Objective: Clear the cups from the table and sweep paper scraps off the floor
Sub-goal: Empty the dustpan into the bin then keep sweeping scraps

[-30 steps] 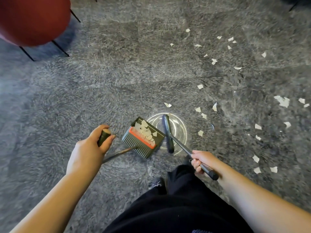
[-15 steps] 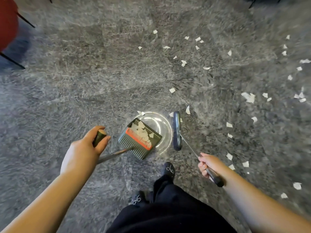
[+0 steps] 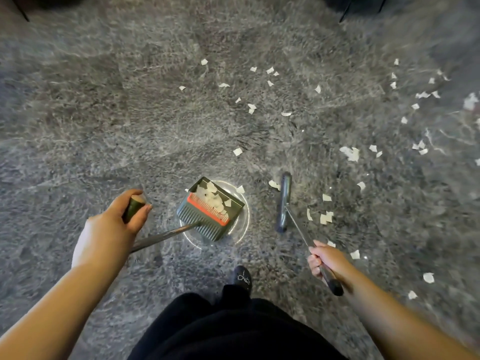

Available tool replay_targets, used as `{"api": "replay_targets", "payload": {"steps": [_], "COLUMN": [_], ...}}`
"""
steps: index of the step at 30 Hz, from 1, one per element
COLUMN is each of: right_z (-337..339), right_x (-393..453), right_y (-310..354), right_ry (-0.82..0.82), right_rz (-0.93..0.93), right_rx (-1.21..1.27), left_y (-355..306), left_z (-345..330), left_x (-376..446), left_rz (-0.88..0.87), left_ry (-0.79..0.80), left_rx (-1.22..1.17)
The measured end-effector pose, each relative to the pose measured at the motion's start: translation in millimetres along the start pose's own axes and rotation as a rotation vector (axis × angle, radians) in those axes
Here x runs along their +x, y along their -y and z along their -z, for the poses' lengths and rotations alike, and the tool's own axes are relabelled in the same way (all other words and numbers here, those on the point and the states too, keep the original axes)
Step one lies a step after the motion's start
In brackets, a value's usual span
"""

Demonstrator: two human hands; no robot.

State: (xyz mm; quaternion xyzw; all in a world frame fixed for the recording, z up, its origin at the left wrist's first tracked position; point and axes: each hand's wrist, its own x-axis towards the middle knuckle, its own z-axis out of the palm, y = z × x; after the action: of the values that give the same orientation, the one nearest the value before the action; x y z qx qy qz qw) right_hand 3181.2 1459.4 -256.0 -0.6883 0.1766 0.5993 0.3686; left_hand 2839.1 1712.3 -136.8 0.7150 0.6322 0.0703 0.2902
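Sweeping paper scraps on the gray carpet (image 3: pixel 130 113).
The left grip (image 3: pixel 111 227) holds the dustpan (image 3: pixel 210 211), full of paper scraps (image 3: pixel 211 197); the right grip (image 3: pixel 326 261) holds the broom (image 3: pixel 284 201).

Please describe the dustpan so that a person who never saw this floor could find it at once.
On the grey carpet, look just ahead of the person's black shoe. The dustpan sits there, its long handle gripped by the left hand. Unlike the plain dark broom beside it, it has a red strip and holds paper scraps.
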Motion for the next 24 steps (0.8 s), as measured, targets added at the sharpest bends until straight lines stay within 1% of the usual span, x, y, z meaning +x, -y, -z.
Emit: {"api": "replay_targets", "payload": {"steps": [3,8,12,16,20,24], "right_z": [-33,-108,-183,-252,-302,-338], "right_x": [-6,-13,-15,-12,-6,6], "right_y": [7,26,32,34,37,42], "right_ry": [0.051,0.159,0.208,0.263,0.304,0.306], "right_rz": [0.036,0.032,0.036,0.039,0.026,-0.025], "right_rx": [0.007,0.040,0.039,-0.043,-0.050,-0.073], "left_y": [2,25,59,97,132,155], "left_z": [14,45,81,119,143,156], "left_x": [12,39,67,95,115,127], "left_rz": [-0.020,-0.009,-0.024,-0.034,-0.006,0.038], "left_ry": [-0.022,-0.061,-0.065,-0.076,-0.070,-0.089], "left_rx": [0.007,0.001,0.005,0.005,-0.004,-0.015]}}
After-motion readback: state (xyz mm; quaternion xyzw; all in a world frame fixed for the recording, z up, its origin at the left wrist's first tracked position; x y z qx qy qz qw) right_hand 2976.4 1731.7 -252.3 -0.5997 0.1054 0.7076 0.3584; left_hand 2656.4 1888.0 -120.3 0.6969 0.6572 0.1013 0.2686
